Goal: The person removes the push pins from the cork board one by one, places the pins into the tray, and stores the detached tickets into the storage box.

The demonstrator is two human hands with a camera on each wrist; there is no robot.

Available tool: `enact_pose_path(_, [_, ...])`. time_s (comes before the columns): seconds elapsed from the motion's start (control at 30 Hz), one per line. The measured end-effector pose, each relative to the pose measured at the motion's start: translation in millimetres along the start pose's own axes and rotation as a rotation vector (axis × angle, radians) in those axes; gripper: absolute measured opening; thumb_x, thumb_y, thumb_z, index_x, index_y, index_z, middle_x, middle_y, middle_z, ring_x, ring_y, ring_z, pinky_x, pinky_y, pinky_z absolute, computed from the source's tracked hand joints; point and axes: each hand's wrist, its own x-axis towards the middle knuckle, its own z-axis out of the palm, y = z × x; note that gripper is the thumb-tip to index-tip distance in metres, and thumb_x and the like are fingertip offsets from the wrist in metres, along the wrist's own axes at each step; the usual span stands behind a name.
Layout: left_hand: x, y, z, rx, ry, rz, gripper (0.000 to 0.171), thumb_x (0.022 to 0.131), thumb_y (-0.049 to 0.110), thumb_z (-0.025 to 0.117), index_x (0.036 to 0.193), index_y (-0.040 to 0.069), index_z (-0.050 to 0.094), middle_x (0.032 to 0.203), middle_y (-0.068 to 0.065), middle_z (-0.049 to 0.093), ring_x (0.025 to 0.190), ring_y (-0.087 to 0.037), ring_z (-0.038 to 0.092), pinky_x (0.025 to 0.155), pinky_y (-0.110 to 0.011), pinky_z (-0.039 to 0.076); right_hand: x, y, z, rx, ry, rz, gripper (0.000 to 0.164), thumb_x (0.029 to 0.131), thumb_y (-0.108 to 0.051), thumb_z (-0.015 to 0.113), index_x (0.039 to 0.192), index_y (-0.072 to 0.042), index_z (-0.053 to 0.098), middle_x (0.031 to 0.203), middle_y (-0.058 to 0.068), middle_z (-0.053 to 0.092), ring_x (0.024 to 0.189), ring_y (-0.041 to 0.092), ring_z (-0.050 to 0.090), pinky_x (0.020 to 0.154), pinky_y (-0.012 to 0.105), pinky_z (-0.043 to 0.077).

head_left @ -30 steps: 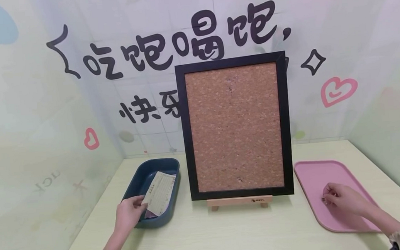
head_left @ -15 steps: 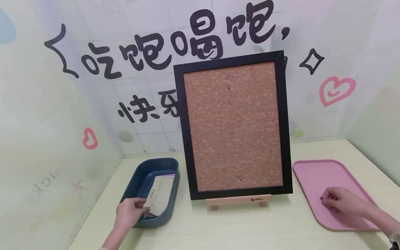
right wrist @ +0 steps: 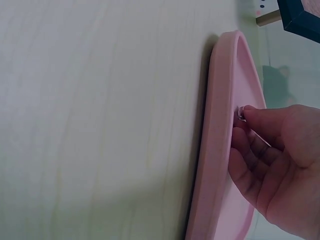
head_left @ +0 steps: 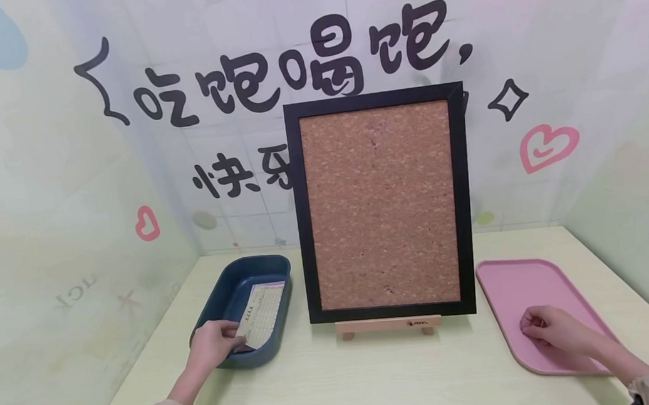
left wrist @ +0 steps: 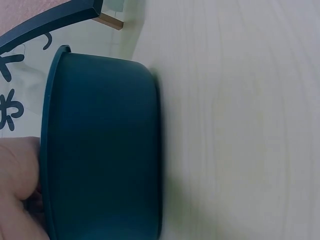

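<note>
In the head view my left hand (head_left: pixel 214 345) reaches over the near left rim of the dark blue bin (head_left: pixel 258 263). Thumb and fingers pinch the near left corner of a printed paper card (head_left: pixel 261 317), which lies slanted inside the bin. A purplish edge shows beneath that card. The left wrist view shows mostly the bin's outer wall (left wrist: pixel 105 145), with the fingertips hidden behind its rim. Over the pink tray (head_left: pixel 519 277), my right hand (head_left: pixel 556 330) has its fingers curled. In the right wrist view its thumb and fingertip pinch a small silvery metal piece (right wrist: pixel 241 113), perhaps a thumbtack.
Between bin and tray, a black-framed cork board (head_left: pixel 381 211) leans upright on a small wooden easel (head_left: pixel 386 328). Behind it is a printed wall (head_left: pixel 232 20) with black lettering. Side walls close off the pale wooden table (head_left: pixel 371 381) at left and right.
The left hand has shifted slightly right, and the card lies turned a little with more purple edge showing. The right fingers have drawn in, hiding the small piece from the head view.
</note>
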Motion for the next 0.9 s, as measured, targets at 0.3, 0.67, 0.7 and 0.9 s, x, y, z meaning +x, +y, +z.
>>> enact_pose_path(0.3, [-1.4,1.4,-1.6,0.016,0.007,0.001,0.029,0.067,0.009,0.075,0.089,-0.008,0.067,0.068,-0.006,0.067,0.061,-0.015,0.062,0.057,-0.032,0.048,1,1,-2,0.018,-0.003,-0.041,0.005,0.085,-0.004,0.057,0.080,-0.003,0.055,0.068,-0.005,0.052,0.056,-0.003,0.045,0.048,0.020,0.043])
enact_pose_path(0.67, [-1.8,2.4,-5.0,0.030,0.023,0.012,0.028,0.067,0.011,0.076,0.086,-0.007,0.068,0.065,-0.002,0.065,0.057,-0.010,0.056,0.055,-0.028,0.044,7,-3,-13,-0.023,0.023,-0.073,0.005,0.085,-0.001,0.057,0.080,-0.003,0.056,0.069,-0.004,0.057,0.057,-0.002,0.046,0.048,0.021,0.043])
enact_pose_path(0.7, [-1.7,2.4,-5.6,0.034,0.022,0.016,0.027,0.067,0.011,0.076,0.086,-0.006,0.068,0.065,-0.002,0.064,0.057,-0.010,0.055,0.055,-0.028,0.044,8,-3,-14,-0.016,0.021,-0.082,0.005,0.085,0.000,0.056,0.080,-0.002,0.056,0.069,-0.003,0.057,0.057,-0.001,0.047,0.047,0.022,0.044])
enact_pose_path(0.9, [-1.8,2.4,-9.5,0.064,0.010,0.036,0.021,0.068,0.011,0.076,0.081,-0.003,0.068,0.063,0.001,0.060,0.058,-0.011,0.051,0.056,-0.028,0.042,13,-8,-24,-0.026,0.011,-0.068,0.005,0.085,0.000,0.056,0.080,-0.001,0.055,0.069,-0.001,0.055,0.056,-0.001,0.046,0.046,0.021,0.043])
